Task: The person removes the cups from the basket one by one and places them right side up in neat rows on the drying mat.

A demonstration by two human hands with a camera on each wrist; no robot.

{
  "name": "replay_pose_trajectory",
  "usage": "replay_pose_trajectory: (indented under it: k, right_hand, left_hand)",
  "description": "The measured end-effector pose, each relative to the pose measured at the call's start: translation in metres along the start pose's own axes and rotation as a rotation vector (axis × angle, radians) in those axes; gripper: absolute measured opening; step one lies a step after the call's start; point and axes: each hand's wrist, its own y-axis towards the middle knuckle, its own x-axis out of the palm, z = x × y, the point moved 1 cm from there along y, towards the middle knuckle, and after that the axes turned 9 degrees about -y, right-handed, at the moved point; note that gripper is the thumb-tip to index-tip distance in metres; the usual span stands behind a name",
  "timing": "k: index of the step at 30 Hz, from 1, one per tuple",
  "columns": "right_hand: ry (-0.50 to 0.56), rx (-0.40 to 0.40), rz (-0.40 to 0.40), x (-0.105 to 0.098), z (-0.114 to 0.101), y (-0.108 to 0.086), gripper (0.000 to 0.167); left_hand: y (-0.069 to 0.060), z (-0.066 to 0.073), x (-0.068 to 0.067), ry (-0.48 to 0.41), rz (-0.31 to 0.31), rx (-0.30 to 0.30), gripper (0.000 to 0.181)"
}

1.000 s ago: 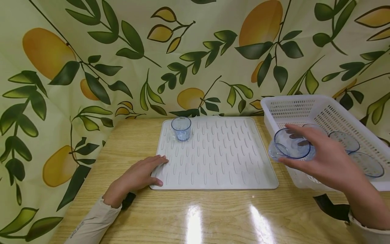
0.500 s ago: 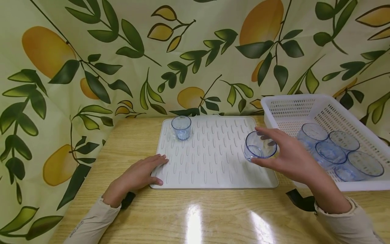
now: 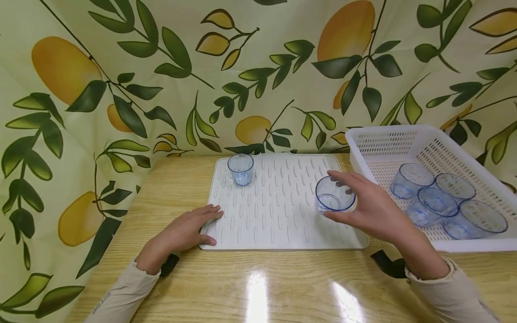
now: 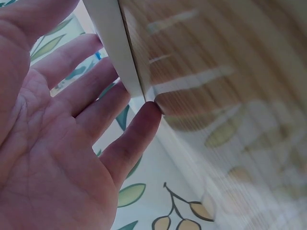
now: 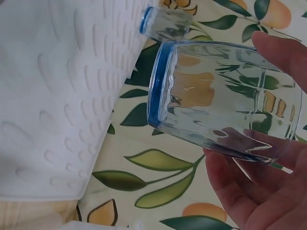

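Note:
My right hand (image 3: pixel 369 206) grips a clear bluish drinking glass (image 3: pixel 329 202) near its rim, thumb on one side and fingers on the other. In the right wrist view that glass (image 5: pixel 206 96) is apart from the white ridged mat (image 5: pixel 53 96), held just above it. On the left edge of the mat (image 3: pixel 278 224) rests my left hand (image 3: pixel 183 231), its fingers loosely extended; the left wrist view shows the palm facing the mat's edge. A second glass (image 3: pixel 241 170) stands upright at the mat's back left.
To the right of the mat stands a white perforated plastic basket (image 3: pixel 408 139) holding several similar glasses (image 3: pixel 436 204). Behind the wooden table (image 3: pixel 202 287) hangs a cloth (image 3: pixel 258 67) printed with leaves and fruit.
My right hand has carried the glass leftward from beside the basket to over the right part of the mat, slowing lately. The left hand stays in place.

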Motion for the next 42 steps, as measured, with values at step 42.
replay_pose_trajectory:
  k: [42]
  right_hand:
    - [0.172,0.058,-0.166,0.062,-0.024,0.124,0.086]
  left_hand:
    - [-0.001,-0.004,0.001,0.041,-0.001,0.055,0.076]
